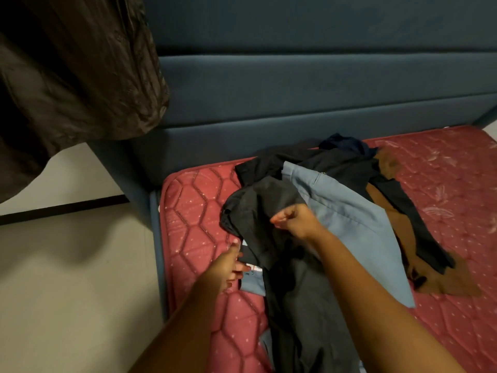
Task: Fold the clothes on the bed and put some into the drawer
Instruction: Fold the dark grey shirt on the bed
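My right hand [291,220] is closed in a fist on a fold of the dark grey woven garment [269,211], holding that fold up off the pile. The rest of the grey cloth trails down toward me along the red quilted mattress [196,211].

My left hand [228,267] is spread wide with the fingers out straight. Its tips are at the near edge of the light blue smooth garment [349,219], where a small pale tag shows; its print is too small to read.

The light blue garment lies crumpled under the grey one and spreads out to my right. A brown soft garment [403,232] lies beneath it, reaching further right. A black thin garment [336,160] is rumpled at the far end of the heap, close to the dark blue padded headboard [295,90].

All the clothes lie unfolded in one pile near the mattress's left corner. A dark brown crinkled curtain [67,76] hangs at the upper left, above the cream floor [67,265].
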`<state>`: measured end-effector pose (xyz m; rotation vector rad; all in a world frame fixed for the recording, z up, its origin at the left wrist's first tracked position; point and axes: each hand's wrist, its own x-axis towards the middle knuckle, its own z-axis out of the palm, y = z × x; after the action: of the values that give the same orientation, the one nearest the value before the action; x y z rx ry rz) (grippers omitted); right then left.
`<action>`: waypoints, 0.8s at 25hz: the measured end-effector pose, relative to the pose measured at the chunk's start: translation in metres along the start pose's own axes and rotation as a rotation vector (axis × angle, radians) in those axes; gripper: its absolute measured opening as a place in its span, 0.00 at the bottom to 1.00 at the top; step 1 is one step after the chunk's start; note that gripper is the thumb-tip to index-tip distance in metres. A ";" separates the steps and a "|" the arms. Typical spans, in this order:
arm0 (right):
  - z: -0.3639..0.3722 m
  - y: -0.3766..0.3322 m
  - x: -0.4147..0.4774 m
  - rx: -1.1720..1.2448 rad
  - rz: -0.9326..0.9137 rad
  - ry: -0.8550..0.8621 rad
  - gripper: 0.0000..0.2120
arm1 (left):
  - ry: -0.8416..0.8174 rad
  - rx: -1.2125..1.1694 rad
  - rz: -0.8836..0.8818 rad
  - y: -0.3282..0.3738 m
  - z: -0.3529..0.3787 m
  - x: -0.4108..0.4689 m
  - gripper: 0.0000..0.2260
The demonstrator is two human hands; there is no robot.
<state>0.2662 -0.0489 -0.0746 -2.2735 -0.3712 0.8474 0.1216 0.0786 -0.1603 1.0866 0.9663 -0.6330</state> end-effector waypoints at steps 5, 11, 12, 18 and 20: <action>0.047 -0.043 -0.089 0.174 0.159 -1.010 0.24 | -0.185 -0.603 0.034 -0.009 0.009 -0.037 0.33; 0.013 -0.050 -0.135 -0.110 0.154 -0.837 0.15 | -0.027 -0.641 0.290 0.007 0.005 -0.083 0.11; 0.000 -0.058 -0.135 -0.190 0.081 -0.573 0.18 | 0.037 -0.504 0.377 0.014 0.004 -0.093 0.08; -0.036 -0.092 -0.148 -0.301 -0.245 0.084 0.22 | 0.177 1.415 1.681 0.007 0.036 -0.209 0.10; -0.034 -0.075 -0.160 -0.569 -0.228 -0.007 0.18 | 0.156 1.718 1.887 -0.010 0.030 -0.221 0.04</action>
<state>0.1669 -0.0858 0.0710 -2.6658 -0.9559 0.6908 0.0212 0.0419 0.0360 2.7651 -1.0924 0.4929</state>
